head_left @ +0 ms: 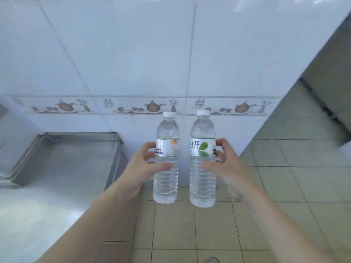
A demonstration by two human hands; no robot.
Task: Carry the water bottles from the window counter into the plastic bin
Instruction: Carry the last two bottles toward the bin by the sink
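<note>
I hold two clear water bottles upright in front of me, side by side and a small gap apart, above the tiled floor. My left hand (pixel 147 164) grips the left water bottle (pixel 167 179), which has a white cap and a white label with a small orange mark. My right hand (pixel 224 164) grips the right water bottle (pixel 202 181), whose white label shows a green leaf. Both hands wrap the bottles at label height. Neither a plastic bin nor a window counter is in view.
A stainless steel counter (pixel 38 196) with a shallow rimmed tray section (pixel 79 137) runs along the left. A white tiled wall (pixel 133 63) with a teapot-pattern border stands ahead. Green-grey floor tiles (pixel 284 186) spread to the right and below. A grey wall edge (pixel 332 73) is at the right.
</note>
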